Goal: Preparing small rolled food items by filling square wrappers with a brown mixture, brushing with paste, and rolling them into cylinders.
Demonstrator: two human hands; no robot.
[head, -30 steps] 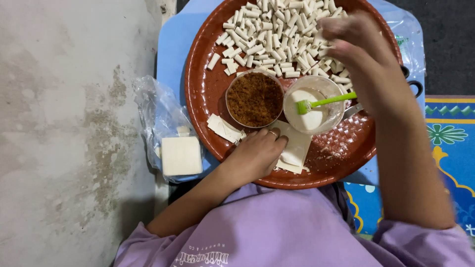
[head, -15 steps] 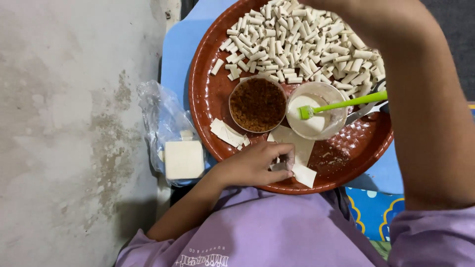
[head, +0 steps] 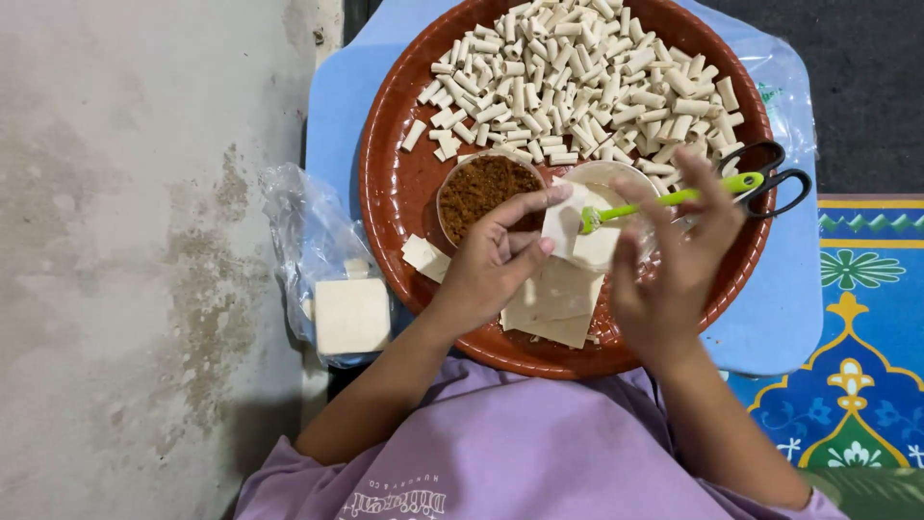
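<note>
We see the round tray in glossy reddish brown, and we take it as our landmark. On its far half lie pale cream rolls; near its middle sits a bowl of rust-brown filling. Beside that bowl a lime-green brush crosses a pale bowl. At the tray's right rim are black-handled scissors. Under the tray lies a light blue board. Right of the tray, a mat — bright blue, with yellow, green and white floral pattern. Left of it, grey mottled floor. Below it, our lilac sleeves.
</note>
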